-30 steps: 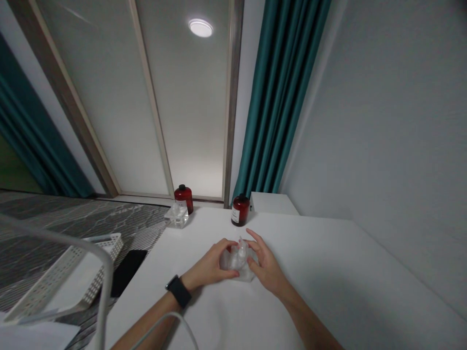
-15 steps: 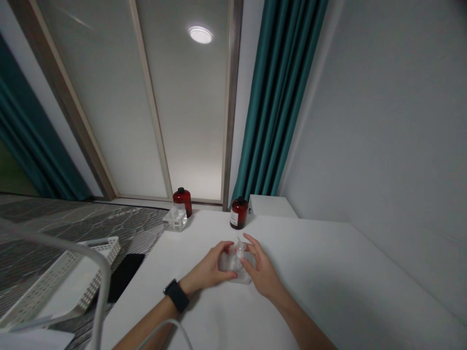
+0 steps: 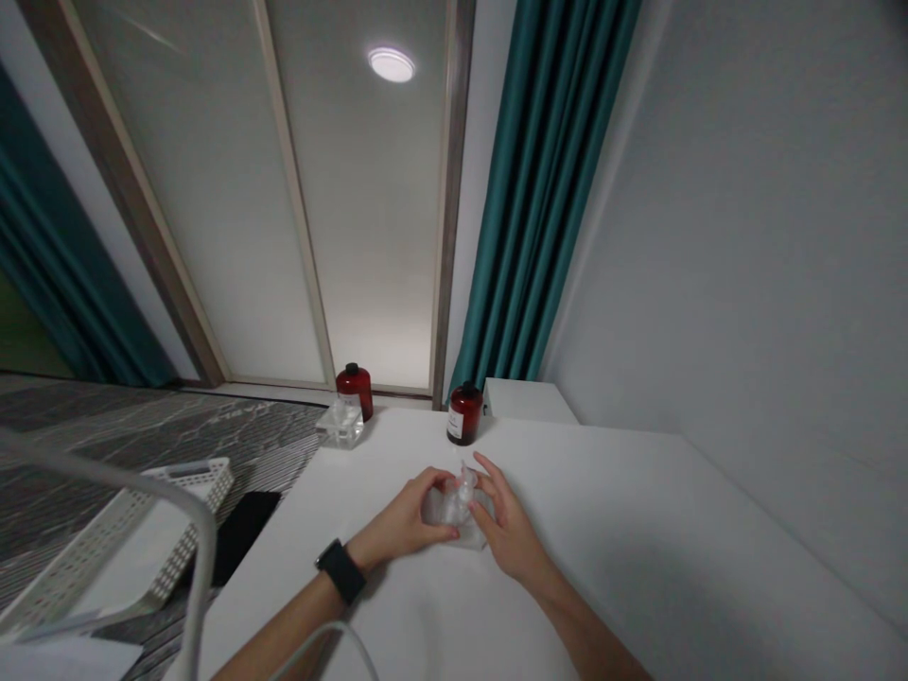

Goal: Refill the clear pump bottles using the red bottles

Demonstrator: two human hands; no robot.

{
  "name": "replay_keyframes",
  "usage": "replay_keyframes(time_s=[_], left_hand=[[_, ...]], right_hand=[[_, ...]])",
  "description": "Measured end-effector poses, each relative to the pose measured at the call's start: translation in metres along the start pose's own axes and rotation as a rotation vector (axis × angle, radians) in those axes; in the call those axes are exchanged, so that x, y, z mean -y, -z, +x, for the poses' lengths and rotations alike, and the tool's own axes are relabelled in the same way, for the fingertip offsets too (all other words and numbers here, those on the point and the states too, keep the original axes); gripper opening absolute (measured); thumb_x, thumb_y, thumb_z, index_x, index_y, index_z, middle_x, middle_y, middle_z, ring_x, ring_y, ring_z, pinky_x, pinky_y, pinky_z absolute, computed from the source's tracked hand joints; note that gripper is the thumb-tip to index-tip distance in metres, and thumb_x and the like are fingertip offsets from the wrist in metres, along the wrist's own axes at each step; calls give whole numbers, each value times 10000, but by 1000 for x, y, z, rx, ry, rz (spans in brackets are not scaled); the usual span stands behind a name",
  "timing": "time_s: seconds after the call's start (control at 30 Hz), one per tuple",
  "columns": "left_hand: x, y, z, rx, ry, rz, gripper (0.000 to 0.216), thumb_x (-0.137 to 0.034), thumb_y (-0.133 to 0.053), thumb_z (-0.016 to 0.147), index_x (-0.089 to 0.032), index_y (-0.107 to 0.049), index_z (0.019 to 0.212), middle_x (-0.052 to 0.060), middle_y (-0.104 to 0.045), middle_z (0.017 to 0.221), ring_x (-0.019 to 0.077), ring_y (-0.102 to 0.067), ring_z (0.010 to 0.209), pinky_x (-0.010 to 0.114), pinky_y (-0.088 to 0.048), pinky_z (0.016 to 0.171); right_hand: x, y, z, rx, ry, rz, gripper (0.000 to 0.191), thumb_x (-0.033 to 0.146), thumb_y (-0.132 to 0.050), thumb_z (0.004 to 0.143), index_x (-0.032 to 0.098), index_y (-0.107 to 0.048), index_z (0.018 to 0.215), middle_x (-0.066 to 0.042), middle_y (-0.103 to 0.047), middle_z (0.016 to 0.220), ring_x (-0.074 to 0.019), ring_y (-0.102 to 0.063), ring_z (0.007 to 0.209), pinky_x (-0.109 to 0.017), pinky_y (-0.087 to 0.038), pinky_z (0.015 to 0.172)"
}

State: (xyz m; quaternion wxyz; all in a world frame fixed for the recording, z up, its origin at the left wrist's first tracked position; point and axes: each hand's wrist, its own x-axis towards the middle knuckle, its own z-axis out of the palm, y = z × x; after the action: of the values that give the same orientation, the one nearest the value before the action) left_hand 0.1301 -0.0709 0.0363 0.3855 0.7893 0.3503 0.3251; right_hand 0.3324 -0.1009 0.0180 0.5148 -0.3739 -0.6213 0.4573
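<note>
A clear bottle (image 3: pixel 464 537) with a pump-like top stands on the white table (image 3: pixel 602 530) between my two hands. My left hand (image 3: pixel 411 518), below a wrist with a black watch, is curled around the bottle's left side, thumb in front. From the right, my right hand (image 3: pixel 512 532) has its thumb and fingers at the bottle's clear top, its index finger raised behind. My fingers partly cover the bottle's body, and the transparent material blurs its exact shape.
Two red-brown bottles with black caps, a left one (image 3: pixel 355 386) and a right one (image 3: pixel 465 416), stand at the table's far edge. A clear square container (image 3: pixel 340 427) sits by the left one. A white basket (image 3: pixel 61 558) and a grey bent tube (image 3: pixel 200 586) are at left.
The view shifts very slightly. Both hands stay around the clear bottle, whose top tilts or moves a touch to the left.
</note>
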Motion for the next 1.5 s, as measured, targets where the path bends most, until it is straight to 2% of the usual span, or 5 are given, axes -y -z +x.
replay_keyframes(time_s=[0.33,0.63,0.83,1.2,1.5], left_hand=[[-5,-6,-2,-47,29,21,558,-217,-783,708,-198,-541,1210,81,-610,1151,270,-560,1090,412,-424,989],[1,4,2,51,-22,-94,615,-308,-801,738,-204,-529,1279,93,-604,1268,278,-552,1176,418,-410,1049],[0,1,1,11,1,-56,594,-283,-808,717,-203,-545,1244,91,-620,1238,283,-562,1152,419,-420,1039],[-2,-12,-1,-93,9,33,568,-251,-783,723,-203,-522,1224,85,-609,1169,269,-554,1106,421,-429,1004],[4,-17,1,-153,10,61,619,-303,-821,698,-197,-513,1225,91,-603,1161,268,-562,1071,411,-437,965]], right_hand=[[-8,-18,-3,-184,52,-83,432,317,-577,911,260,-442,1318,-95,-602,1256,-234,-565,1205,-420,-386,1079],[-2,-5,-1,-46,10,-26,581,365,-599,922,301,-368,1452,-102,-560,1378,-239,-498,1321,-451,-347,1124],[-3,-10,-2,-64,-1,4,634,368,-571,935,289,-279,1493,-113,-621,1309,-243,-530,1292,-471,-336,1126],[-2,-18,-1,-168,15,-73,514,326,-569,915,242,-413,1398,-103,-675,1222,-235,-606,1190,-415,-416,1072],[-5,-8,2,-288,31,-350,681,212,-695,731,270,-484,1376,-73,-556,1198,-273,-528,1162,-467,-418,1059]])
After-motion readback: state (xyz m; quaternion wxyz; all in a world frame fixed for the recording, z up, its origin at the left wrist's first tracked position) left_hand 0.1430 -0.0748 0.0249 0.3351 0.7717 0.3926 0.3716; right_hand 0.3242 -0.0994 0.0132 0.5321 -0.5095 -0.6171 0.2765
